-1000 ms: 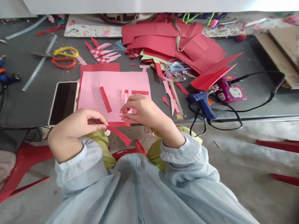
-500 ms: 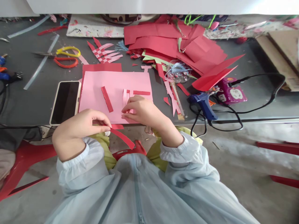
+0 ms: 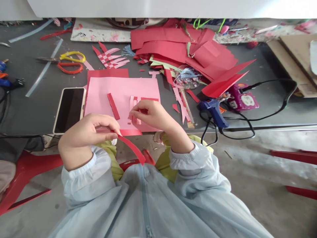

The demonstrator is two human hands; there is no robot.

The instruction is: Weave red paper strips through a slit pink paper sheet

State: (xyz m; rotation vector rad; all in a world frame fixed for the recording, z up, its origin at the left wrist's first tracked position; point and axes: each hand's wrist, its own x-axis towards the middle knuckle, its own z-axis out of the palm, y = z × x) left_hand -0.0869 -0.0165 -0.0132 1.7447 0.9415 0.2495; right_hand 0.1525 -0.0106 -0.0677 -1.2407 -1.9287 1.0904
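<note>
My left hand (image 3: 86, 134) pinches one end of a long red paper strip (image 3: 132, 148) that hangs down over my lap at the table's near edge. My right hand (image 3: 151, 114) rests on a pink paper sheet (image 3: 119, 89), its fingertips pinched on the cut pink strips (image 3: 133, 107) near the sheet's lower right. A short red strip (image 3: 113, 106) lies loose on the sheet, and another red strip (image 3: 150, 99) sits just beyond my right fingers. A red sheet (image 3: 106, 73) lies under the pink one.
A phone (image 3: 70, 109) lies left of the pink sheet. Scissors (image 3: 66, 62) and a woven red-pink piece (image 3: 109, 57) lie farther back. A pile of red paper (image 3: 188, 49) fills the back. A blue glue gun (image 3: 214, 110) with black cable lies right.
My left hand has lifted slightly and the red strip now hangs longer and lower. My right hand has moved up a little along the cut pink strips.
</note>
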